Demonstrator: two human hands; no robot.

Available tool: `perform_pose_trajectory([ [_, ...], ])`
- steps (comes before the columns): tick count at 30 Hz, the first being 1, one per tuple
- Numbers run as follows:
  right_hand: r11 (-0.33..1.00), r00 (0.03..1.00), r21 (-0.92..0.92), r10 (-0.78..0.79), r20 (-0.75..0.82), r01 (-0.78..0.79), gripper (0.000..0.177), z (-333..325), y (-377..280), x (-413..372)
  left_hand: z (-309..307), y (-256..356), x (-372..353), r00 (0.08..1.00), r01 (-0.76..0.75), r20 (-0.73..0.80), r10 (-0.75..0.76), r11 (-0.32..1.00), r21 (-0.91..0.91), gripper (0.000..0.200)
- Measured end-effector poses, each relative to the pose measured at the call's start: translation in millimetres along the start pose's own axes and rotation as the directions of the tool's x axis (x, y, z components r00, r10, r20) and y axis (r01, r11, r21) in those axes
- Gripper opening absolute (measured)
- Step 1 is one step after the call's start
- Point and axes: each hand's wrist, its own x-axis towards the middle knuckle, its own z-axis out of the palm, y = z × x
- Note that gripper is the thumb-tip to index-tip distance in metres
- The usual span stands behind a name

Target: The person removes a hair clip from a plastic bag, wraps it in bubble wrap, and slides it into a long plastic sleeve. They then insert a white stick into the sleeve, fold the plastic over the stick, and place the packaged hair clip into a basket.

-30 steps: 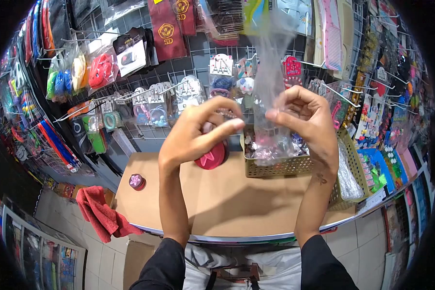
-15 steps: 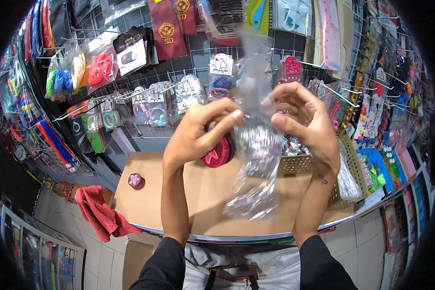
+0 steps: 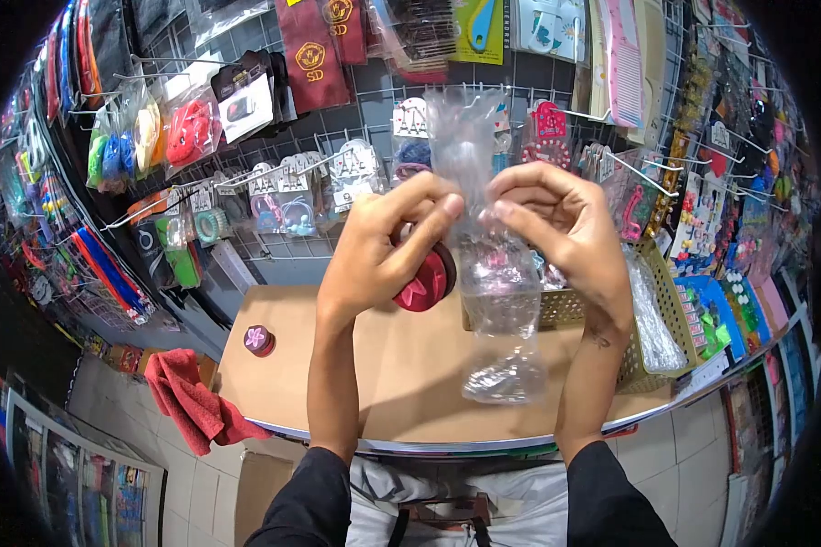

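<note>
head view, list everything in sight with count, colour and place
bag: one strip, clear, in the fingers of the left hand and right hand
pot: one, red, at left hand
small pot: one, dark with pink flower, table left
table: one, tan, centre
towel: one, red, table's left end
baskets: two, olive, behind bag and right
wrappers: uncounted, clear, right basket
wall goods: many, mixed colours, back and sides
carton: one, brown, below table
sleeves: two, black, bottom
hands: two, bare, centre
</note>
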Motion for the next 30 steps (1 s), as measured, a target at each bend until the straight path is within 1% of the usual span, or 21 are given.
perform_pose_trajectory([
  [1,1.0,1.0,0.02,-0.002,-0.02,0.002,0.022,-2,0,0,-2,0,0,0.999,0.024,-0.037,-0.024,1.0,-0.001,0.011],
  [3,0.995,0.992,0.075,-0.058,-0.109,0.067,0.025,2,-4,0,-3,0,0,0.992,0.052,-0.109,-0.055,0.998,-0.028,0.011],
  [4,0.99,0.984,0.1,-0.085,-0.155,0.101,0.027,5,-7,0,-3,0,0,0.995,0.048,-0.088,-0.05,0.998,-0.032,0.011],
  [5,0.989,0.981,0.086,-0.103,-0.163,0.118,0.034,11,-9,-1,-3,0,0,0.997,0.043,-0.066,-0.046,0.998,-0.035,0.012],
  [8,0.991,0.988,-0.014,-0.134,-0.073,0.133,0.034,18,-2,1,-4,-1,0,1.0,0.0,0.007,0.0,0.999,-0.036,0.013],
  [9,0.984,0.98,-0.058,-0.171,-0.103,0.166,0.027,20,6,3,-3,-2,0,0.999,-0.019,0.031,0.021,0.999,-0.039,0.013],
  [10,0.992,0.986,-0.023,-0.123,-0.114,0.121,0.025,19,4,4,-3,-2,-1,0.998,-0.039,0.054,0.041,0.998,-0.042,0.014],
  [11,0.997,0.99,0.012,-0.074,-0.123,0.076,0.023,14,2,5,-4,0,-1,0.999,-0.01,0.043,0.014,0.997,-0.072,0.015],
  [12,0.998,0.991,0.046,-0.026,-0.132,0.032,0.021,9,1,5,-6,-1,-1,0.999,0.018,0.046,-0.015,0.998,-0.061,0.015],
  [14,0.995,0.992,0.078,-0.046,-0.12,0.056,0.021,2,8,7,-11,-3,-1,0.996,0.072,0.051,-0.07,0.997,-0.041,0.016],
  [15,0.992,0.992,0.113,-0.043,-0.116,0.056,0.021,3,7,7,-8,-4,0,0.998,0.052,0.035,-0.049,0.996,-0.076,0.018],
  [16,0.987,0.993,0.148,-0.041,-0.111,0.058,0.022,4,7,6,-8,-4,1,0.996,0.049,0.082,-0.046,0.998,-0.043,0.019],
  [17,0.975,0.987,0.172,-0.122,-0.107,0.139,0.024,11,6,7,-8,-3,1,0.991,0.046,0.129,-0.044,0.999,-0.01,0.02],
  [18,0.982,0.989,0.147,-0.105,-0.108,0.12,0.023,13,6,7,-7,-3,1,0.983,0.043,0.178,-0.046,0.999,0.022,0.021],
  [20,0.992,0.992,0.096,-0.066,-0.11,0.077,0.023,14,6,6,-1,-2,-1,0.974,0.07,0.214,-0.079,0.996,0.047,0.018],
  [21,0.999,0.997,0.041,-0.023,-0.073,0.026,0.023,12,6,6,3,-3,1,0.983,0.047,0.176,-0.045,0.999,-0.006,0.018],
  [22,0.999,0.999,0.054,0.003,-0.047,-0.001,0.023,11,6,6,6,-4,3,0.991,0.022,0.135,-0.014,0.998,-0.058,0.018],
  [25,0.995,0.998,0.066,0.069,0.01,-0.069,0.024,4,5,6,2,-10,3,0.998,-0.019,0.061,0.021,0.999,-0.03,0.019],
  [27,0.994,0.995,0.046,0.101,0.022,-0.102,0.027,-3,3,6,-4,-15,0,0.997,-0.011,0.076,0.012,1.0,-0.008,0.018],
  [29,0.991,1.0,0.134,-0.007,-0.018,0.009,0.034,-2,6,5,-8,-17,0,0.997,-0.031,0.064,0.03,0.999,0.019,0.022],
  [30,0.983,0.997,0.174,-0.059,-0.042,0.065,0.037,-2,7,5,-7,-15,0,0.996,-0.037,0.086,0.035,0.999,0.017,0.022],
])
